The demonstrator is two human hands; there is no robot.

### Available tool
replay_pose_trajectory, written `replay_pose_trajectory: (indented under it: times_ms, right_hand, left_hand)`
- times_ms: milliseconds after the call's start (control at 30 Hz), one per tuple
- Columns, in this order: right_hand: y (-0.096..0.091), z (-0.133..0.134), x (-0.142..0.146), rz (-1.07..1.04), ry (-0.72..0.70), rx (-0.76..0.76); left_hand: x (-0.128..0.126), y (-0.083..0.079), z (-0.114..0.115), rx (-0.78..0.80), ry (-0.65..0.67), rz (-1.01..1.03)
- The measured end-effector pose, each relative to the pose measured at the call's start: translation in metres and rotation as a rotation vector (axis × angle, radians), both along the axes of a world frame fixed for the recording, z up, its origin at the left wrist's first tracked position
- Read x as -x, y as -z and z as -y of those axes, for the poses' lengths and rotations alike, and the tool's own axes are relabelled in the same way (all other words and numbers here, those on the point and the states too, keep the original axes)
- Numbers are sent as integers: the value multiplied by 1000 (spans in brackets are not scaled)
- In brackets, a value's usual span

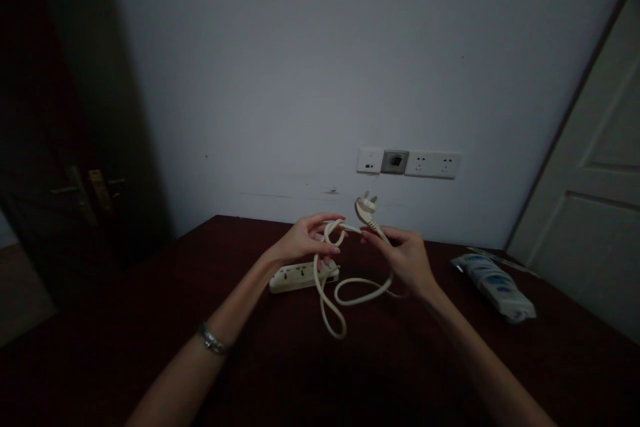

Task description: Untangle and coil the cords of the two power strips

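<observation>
A white power cord [367,295] hangs in loops between my two hands. My left hand [307,239] pinches it where it crosses itself in a small loop or knot. With thumb and fingers, my right hand [403,253] grips the cord a short way to the right. The plug [367,208] sticks up just above my right hand, its pins pointing upward. Below and behind my left hand, a white power strip [300,276] lies on the dark red table [240,360]. Part of the strip's right end is hidden by the cord and fingers.
A plastic-wrapped white package [495,285] lies on the table to the right, with a flat sheet [503,260] behind it. Wall sockets [433,165] are set in the wall behind the table. A white door [595,213] stands at the right, a dark door [65,147] at the left.
</observation>
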State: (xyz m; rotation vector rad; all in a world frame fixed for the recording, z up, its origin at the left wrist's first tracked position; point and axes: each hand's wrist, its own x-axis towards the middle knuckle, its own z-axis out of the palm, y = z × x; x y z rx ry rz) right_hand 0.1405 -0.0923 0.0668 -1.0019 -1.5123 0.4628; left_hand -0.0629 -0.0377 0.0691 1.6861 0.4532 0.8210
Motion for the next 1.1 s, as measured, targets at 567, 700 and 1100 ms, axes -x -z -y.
replay_pose_trajectory:
  times_ms: [567,700,1100]
  right_hand:
    - [-2,3,-10,437,-247,-17]
    - [3,-1,-2,228,-200,82]
    - [13,-14,-2,-189,-300,424]
  left_hand:
    - [-14,16,-2,75,321,-183]
    - [-17,17,-1,60,229,-75]
    - [-8,7,-9,-20,-174,145]
